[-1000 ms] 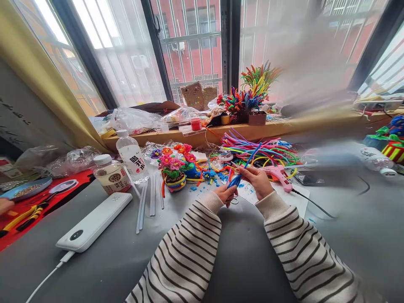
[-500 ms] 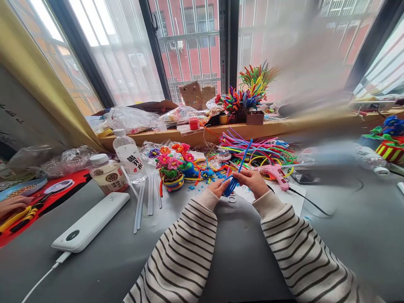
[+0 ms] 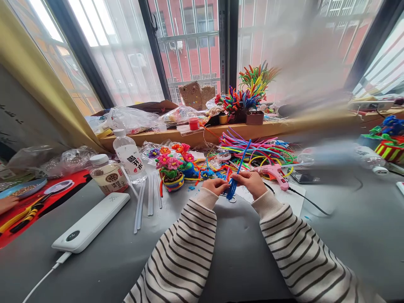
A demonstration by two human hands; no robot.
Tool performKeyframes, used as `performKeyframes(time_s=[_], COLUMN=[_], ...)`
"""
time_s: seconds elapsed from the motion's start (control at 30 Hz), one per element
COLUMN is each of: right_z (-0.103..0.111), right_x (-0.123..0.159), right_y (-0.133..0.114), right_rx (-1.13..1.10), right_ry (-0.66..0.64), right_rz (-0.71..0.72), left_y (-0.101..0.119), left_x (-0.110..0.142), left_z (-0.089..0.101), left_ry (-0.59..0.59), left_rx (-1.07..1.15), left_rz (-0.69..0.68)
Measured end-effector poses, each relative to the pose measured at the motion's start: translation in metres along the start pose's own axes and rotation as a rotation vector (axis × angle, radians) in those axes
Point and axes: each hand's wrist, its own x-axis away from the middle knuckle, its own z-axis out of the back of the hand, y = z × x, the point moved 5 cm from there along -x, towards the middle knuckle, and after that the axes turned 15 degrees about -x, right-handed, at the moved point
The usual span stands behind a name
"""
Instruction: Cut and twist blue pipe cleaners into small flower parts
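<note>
Between my two hands is a blue pipe-cleaner piece (image 3: 232, 190), a coiled or folded clump with one straight stem sticking up and away. My right hand (image 3: 253, 183) pinches it at the base of the stem. The fingers of my left hand (image 3: 216, 185) are closed at the clump's left edge, their tips touching it. Just under the clump lies a small ring (image 3: 232, 200), partly covered. To the right of my right hand rests a pink glue gun (image 3: 277, 176) with a black cord. Blue pipe-cleaner scraps (image 3: 207, 172) lie beyond my hands.
Behind my hands spreads a pile of coloured pipe cleaners (image 3: 255, 145). On the left are a flower pot (image 3: 174, 184), clear glue sticks (image 3: 151, 195), two bottles (image 3: 130, 158) and a white power bank (image 3: 91, 223). Another person's hand (image 3: 8, 203) is at the far left edge, near pliers (image 3: 30, 213).
The blue piece has turned in my hands, its clump now hanging downward below my fingers. My left hand has shifted its hold to the clump's upper left edge. The view moved slightly.
</note>
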Motion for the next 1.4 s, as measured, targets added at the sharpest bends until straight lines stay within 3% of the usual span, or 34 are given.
performKeyframes(time_s=[0.23,0.5,0.67,0.83,0.9,0.97,1.03,1.13,1.3,1.4], right_z=[0.003,0.004,0.006,0.012,0.009,0.002,-0.006,-0.014,-0.013,-0.012], right_x=[-0.002,-0.001,-0.003,-0.004,-0.005,-0.004,-0.002,0.002,0.004,0.003], right_y=[0.002,-0.001,0.001,-0.002,-0.001,0.001,0.001,0.000,-0.001,0.003], right_rx=[-0.073,-0.115,-0.230,-0.158,-0.108,-0.066,-0.022,0.063,0.116,0.051], right_ry=[0.082,0.164,0.178,0.199,0.147,0.049,-0.055,-0.157,-0.143,-0.098], right_rz=[0.015,0.098,0.045,0.079,0.065,0.056,0.073,0.108,0.162,0.105], left_y=[0.008,0.014,0.014,0.009,0.010,0.014,0.018,0.016,0.012,0.009], left_x=[0.004,0.005,0.004,0.005,0.007,0.006,0.006,0.007,0.013,0.014], left_z=[0.002,0.007,0.011,0.033,0.036,0.029,0.015,-0.004,-0.021,-0.025], left_ry=[0.033,0.058,0.083,0.323,0.365,0.280,0.094,-0.161,-0.369,-0.430], left_rx=[-0.117,-0.056,-0.135,-0.181,-0.170,-0.158,-0.168,-0.174,0.173,0.327], left_rz=[-0.071,-0.078,-0.107,-0.027,-0.008,-0.054,-0.110,-0.079,0.055,0.119])
